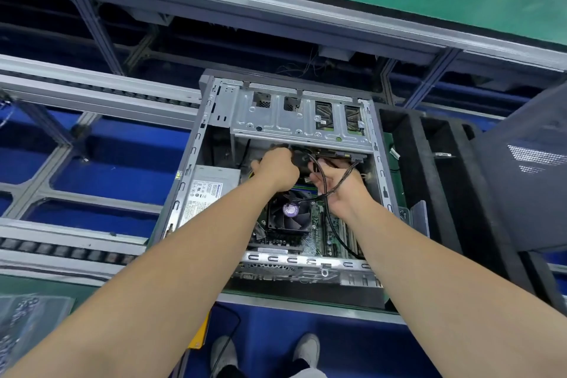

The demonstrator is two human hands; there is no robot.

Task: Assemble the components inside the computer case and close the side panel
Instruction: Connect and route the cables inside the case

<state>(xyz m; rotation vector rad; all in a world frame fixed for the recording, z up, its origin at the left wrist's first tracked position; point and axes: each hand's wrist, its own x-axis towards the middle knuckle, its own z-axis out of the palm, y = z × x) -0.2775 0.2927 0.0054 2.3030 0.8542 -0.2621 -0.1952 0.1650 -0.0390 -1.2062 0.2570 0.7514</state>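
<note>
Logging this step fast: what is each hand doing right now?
Left hand: grips a dark part under the drive cage; which part, hidden.
Right hand: fingers curled round the black cables.

The computer case (196,144) is bare sheet metal, dull silver and smooth, as is its stamped drive cage (294,123). The power supply (219,176) is matt grey metal with a white paper label (201,193). The fan (302,219) is black plastic under a glossy purple sticker (290,209). The cables (326,190) have matt black sheaths. The side panel (521,199) is dark matt metal, partly perforated. The tray (429,181) looks like black foam.
</note>
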